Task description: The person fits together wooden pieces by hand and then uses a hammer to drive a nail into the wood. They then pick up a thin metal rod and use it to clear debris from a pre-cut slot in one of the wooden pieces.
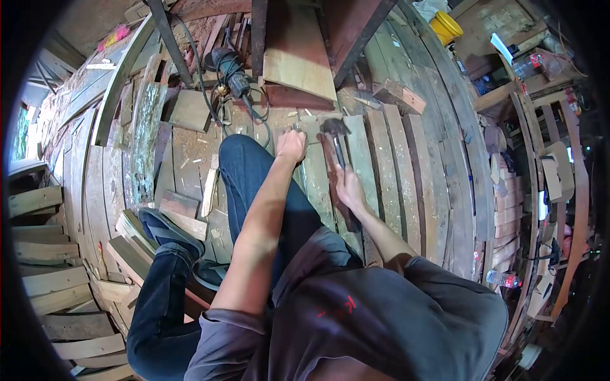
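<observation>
My right hand [349,188] is wrapped round the handle of a hammer [338,147], whose dark, slightly blurred head points away from me above the wooden slats [316,174]. To its left, my left hand [291,146] is closed, low over the end of a slat, just beyond my bent knee. A small bit of something shows at its fingertips, too little to name. The hammer head and my left hand are apart.
A corded power tool [236,81] lies on the floor ahead, its cable looping nearby. A plywood board [295,54] leans between dark posts. One wood block [400,95] sits beyond the slats. Stacked curved wood pieces [54,279] line the left; a plastic bottle [503,278] lies right.
</observation>
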The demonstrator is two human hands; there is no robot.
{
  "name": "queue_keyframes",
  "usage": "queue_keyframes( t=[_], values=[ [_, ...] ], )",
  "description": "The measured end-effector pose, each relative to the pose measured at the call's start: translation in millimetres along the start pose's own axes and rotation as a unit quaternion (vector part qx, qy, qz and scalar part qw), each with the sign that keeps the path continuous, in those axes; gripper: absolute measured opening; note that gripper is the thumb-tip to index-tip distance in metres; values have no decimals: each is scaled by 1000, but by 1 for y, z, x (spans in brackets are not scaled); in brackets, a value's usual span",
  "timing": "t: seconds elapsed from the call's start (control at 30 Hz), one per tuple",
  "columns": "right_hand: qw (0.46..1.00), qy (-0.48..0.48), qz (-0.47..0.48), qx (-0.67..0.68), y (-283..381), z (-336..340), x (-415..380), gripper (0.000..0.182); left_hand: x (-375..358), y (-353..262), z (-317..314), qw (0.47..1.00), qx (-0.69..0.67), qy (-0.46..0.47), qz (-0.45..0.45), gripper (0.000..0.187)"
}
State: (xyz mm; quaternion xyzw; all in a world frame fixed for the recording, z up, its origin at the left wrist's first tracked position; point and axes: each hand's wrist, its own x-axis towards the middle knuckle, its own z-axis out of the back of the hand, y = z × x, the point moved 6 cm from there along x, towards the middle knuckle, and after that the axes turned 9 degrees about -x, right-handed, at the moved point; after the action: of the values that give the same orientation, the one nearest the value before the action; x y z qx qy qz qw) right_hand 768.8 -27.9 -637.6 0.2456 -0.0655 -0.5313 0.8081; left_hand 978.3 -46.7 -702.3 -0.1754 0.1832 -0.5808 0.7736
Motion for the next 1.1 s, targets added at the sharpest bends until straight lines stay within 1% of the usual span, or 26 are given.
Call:
queue_keyframes(
  t=[0.07, 0.1, 0.13, 0.17, 0.2, 0.23, 0.27, 0.37, 0.5, 0.53, 0.63, 0.73, 0.8, 0.87, 0.93, 0.97, 1.0, 1.03, 1.07, 1.1],
  values=[
    [1000, -9, 1, 10, 2, -3, -6, 40, 1, -1, 2, 1000, -6, 14, 7, 26],
    [1000, -19, 4, 16, 4, -2, -4, 40, 5, 3, -1, 1000, -9, 1, 19, 23],
    [1000, 11, 25, 10, -7, -16, 0, 40, 10, 14, -17, 999, -13, -12, 32, 22],
    [1000, 14, 10, 6, -5, -9, 1, 40, 11, 16, -17, 998, -18, -26, 46, 24],
    [1000, 18, -4, 4, -3, -2, 1, 40, 13, 16, -19, 999, -4, -18, 33, 23],
    [1000, 23, -18, 0, -1, 2, 3, 40, 10, 9, -8, 1000, 9, -10, 21, 22],
    [1000, -15, -7, -4, -1, 3, 5, 41, 6, 3, -4, 1000, 20, 1, 12, 22],
    [999, -17, -3, 33, -1, -3, -1, 43, 0, -2, 4, 1000, 3, 14, 10, 22],
    [999, 33, -2, -2, -2, -4, 4, 41, 7, 4, -2, 1000, 19, 8, 9, 22],
    [1000, 11, -3, 9, 5, 5, 2, 41, 8, 2, 2, 1000, 23, 4, 12, 22],
    [999, -10, -1, 36, 6, 2, -5, 43, -5, -4, 3, 1000, 13, 19, 13, 21],
    [1000, 16, 23, -5, -4, -10, 1, 43, 1, -6, 9, 1000, 17, 2, 3, 20],
    [1000, -12, 0, 15, -6, -2, 5, 43, 3, -1, 3, 999, 26, -19, -14, 19],
    [999, -27, -20, 19, -11, 0, 2, 43, 2, 1, -1, 1000, 9, -1, 9, 19],
    [1000, -2, -5, 13, -14, -7, 0, 43, 4, 1, 2, 999, -6, 11, 33, 20],
    [1000, 9, 5, 10, -16, -12, 0, 43, 7, 5, -7, 999, -4, 3, 37, 21],
    [998, 0, 61, -13, -23, -19, 5, 43, 11, 10, -15, 999, -3, -8, 43, 22],
    [999, -9, 41, -2, -21, -14, 5, 43, 14, 17, -20, 999, 0, -18, 51, 23],
    [1000, -18, 22, 7, -16, -4, 5, 43, 8, 9, -10, 999, 16, -17, 25, 24],
    [1000, -23, 1, 15, -15, 2, 2, 43, 5, 4, -2, 999, 11, 9, 33, 22]
  ],
)
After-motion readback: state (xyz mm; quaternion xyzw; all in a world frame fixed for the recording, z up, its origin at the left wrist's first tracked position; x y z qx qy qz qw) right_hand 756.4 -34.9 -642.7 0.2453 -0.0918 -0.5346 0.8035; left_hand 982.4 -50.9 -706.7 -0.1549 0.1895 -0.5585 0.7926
